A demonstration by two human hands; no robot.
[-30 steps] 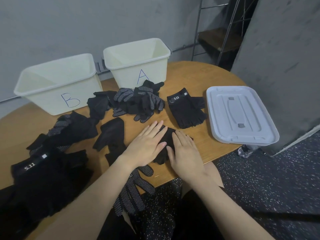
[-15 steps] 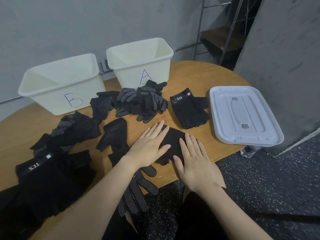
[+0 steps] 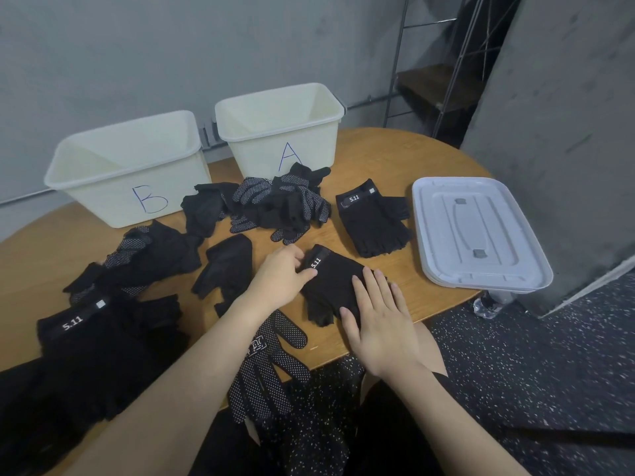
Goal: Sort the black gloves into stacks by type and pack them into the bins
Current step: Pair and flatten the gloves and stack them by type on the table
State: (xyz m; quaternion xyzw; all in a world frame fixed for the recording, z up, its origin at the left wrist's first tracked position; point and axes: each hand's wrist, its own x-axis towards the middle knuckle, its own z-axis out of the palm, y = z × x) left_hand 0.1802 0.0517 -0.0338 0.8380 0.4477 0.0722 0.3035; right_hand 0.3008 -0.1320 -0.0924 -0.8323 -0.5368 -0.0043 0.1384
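Bin B (image 3: 113, 187) stands left of bin A (image 3: 275, 146) at the rear of the table (image 3: 371, 156), gloves (image 3: 281, 207) lie before them, and the lid (image 3: 474, 231) lies at the right.

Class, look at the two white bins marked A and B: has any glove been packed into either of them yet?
No. Bin A and bin B show only bare white inner walls, and every glove in view lies on the table.
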